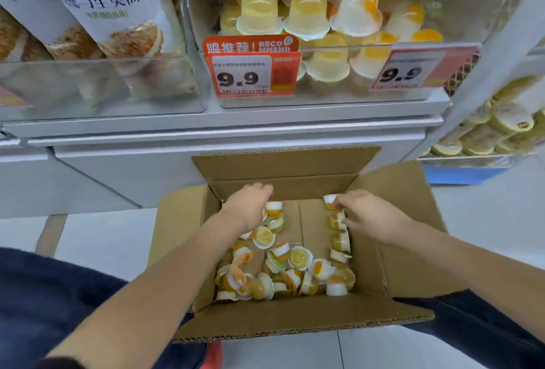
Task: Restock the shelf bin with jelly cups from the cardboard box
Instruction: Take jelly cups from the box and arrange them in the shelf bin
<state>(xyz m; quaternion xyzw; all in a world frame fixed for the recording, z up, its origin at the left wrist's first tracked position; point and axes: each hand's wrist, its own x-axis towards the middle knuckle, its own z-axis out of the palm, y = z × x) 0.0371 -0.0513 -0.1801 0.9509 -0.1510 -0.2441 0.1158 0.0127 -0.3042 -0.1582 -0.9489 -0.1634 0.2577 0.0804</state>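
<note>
An open cardboard box (392, 253) stands on the floor below the shelf, with several jelly cups (298, 268) loose on its bottom. Both my hands are inside the box at its far end. My left hand (249, 206) hovers palm down at the far left, over cups (274, 209); whether it holds one is hidden. My right hand (368, 212) is at the far right wall, fingers closed on a white-and-orange jelly cup (330, 201). Above, the clear shelf bin (333, 94) holds stacked yellow and white-orange jelly cups (306, 12).
Two 9.9 price tags (253, 74) hang on the bin's front. Bread bags (97, 9) fill the bin to the left. A basket of round yellow packs (498, 130) sits at the right. My knees in dark trousers (44, 295) flank the box.
</note>
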